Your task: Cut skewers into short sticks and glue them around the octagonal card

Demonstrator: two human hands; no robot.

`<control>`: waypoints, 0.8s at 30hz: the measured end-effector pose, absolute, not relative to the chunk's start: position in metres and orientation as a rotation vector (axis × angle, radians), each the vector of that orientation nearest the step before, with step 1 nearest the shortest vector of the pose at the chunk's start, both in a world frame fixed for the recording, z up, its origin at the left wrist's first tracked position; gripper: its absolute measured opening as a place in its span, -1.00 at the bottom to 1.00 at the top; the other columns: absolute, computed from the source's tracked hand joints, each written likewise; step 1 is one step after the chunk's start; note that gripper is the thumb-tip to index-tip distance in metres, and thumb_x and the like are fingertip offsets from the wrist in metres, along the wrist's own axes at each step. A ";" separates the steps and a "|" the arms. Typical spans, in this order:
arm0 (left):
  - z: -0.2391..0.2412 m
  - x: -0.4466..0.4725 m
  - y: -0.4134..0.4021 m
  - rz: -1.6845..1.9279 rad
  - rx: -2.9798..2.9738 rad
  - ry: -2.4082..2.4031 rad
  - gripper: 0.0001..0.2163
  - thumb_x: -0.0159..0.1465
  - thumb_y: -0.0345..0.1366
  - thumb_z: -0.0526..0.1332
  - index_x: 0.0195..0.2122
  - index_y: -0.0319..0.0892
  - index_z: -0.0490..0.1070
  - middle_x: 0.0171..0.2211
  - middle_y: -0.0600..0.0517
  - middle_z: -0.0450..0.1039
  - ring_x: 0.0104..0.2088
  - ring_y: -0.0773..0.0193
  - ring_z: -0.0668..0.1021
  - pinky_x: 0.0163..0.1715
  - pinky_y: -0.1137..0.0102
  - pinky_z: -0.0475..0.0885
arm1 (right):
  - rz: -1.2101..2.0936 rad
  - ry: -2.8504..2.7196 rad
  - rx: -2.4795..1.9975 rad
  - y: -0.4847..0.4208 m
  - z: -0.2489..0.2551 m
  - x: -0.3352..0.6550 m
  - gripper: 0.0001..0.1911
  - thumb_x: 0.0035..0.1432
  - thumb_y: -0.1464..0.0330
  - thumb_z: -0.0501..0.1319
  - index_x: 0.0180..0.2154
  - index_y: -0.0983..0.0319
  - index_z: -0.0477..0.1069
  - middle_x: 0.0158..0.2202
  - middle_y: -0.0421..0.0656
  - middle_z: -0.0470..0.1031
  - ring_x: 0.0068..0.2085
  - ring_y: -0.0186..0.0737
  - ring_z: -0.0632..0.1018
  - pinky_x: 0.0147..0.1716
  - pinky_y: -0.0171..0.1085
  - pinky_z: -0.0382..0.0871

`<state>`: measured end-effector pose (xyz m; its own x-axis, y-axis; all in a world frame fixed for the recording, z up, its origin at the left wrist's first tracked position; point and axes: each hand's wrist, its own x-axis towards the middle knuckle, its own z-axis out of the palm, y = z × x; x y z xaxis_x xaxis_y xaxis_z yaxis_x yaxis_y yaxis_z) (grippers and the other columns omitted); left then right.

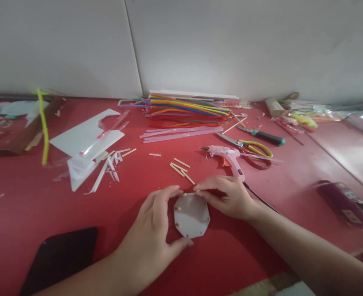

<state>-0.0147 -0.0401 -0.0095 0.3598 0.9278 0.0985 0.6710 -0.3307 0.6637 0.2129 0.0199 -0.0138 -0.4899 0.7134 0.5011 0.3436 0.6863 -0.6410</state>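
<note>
A pale grey-white octagonal board (191, 218) lies on the red table, with short wooden pegs standing along its left and far edges. Small dark holes or marks show along its right and near edges. My left hand (157, 224) grips the board from the left, thumb at the near edge and fingers at the far edge. At the far right edge, my right hand (226, 195) pinches a short wooden stick (196, 192), mostly hidden by the fingertips. Just beyond the board lie several loose short wooden sticks (180, 168).
A pink glue gun (227, 156), scissors (255, 150) and a green-black cutter (268, 137) lie at right. Pink glue sticks (181, 133) lie before colourful pipe cleaners (187, 109). White card (85, 135) and scraps (110, 166) are at left, a black phone (62, 259) near left.
</note>
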 end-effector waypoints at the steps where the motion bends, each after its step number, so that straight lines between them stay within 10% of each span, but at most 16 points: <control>1: -0.009 -0.015 -0.040 0.646 2.100 1.378 -0.12 -0.03 -0.38 0.45 0.22 -0.01 -0.07 0.10 -0.16 0.31 0.10 -0.10 0.45 0.02 -0.02 0.44 | 0.594 -2.111 -0.807 0.020 -0.014 0.213 -0.85 0.20 0.48 0.23 -0.17 0.18 0.46 -0.32 -0.12 0.63 -0.32 -0.24 0.65 -0.35 -0.32 0.56; 24: -0.007 -0.013 -0.038 0.627 2.091 1.347 -0.09 -0.04 -0.41 0.47 0.21 -0.01 -0.11 0.10 -0.17 0.30 0.11 -0.09 0.43 0.02 -0.04 0.43 | 0.615 -2.126 -0.714 0.019 -0.018 0.211 -0.88 0.20 0.54 0.22 -0.24 0.23 0.46 -0.31 -0.10 0.61 -0.27 -0.26 0.63 -0.29 -0.33 0.56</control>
